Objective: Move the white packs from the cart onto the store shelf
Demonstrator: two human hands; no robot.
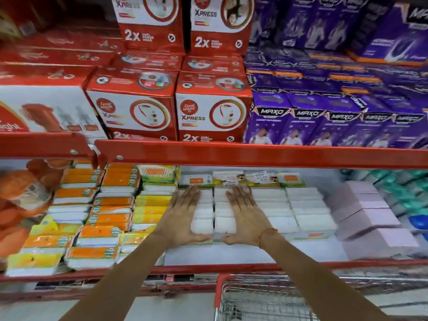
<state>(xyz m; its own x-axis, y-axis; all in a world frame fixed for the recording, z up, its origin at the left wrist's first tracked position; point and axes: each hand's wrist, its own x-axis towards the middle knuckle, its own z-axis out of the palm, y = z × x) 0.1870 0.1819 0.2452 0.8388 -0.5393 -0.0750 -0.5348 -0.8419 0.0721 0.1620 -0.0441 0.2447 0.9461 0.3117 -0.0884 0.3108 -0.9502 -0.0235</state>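
Rows of white packs lie flat on the lower store shelf, under a red beam. My left hand rests flat with fingers spread on the left row of white packs. My right hand lies flat, fingers apart, on the row beside it, thumb against the front pack. Both hands press on the packs rather than grip them. The wire cart with a red rim stands below the shelf at the bottom right; I see no packs inside it.
Orange and yellow packs fill the shelf to the left, pink boxes and teal packs to the right. Red boxes and purple boxes stand on the upper shelf. The red beam overhangs the lower shelf.
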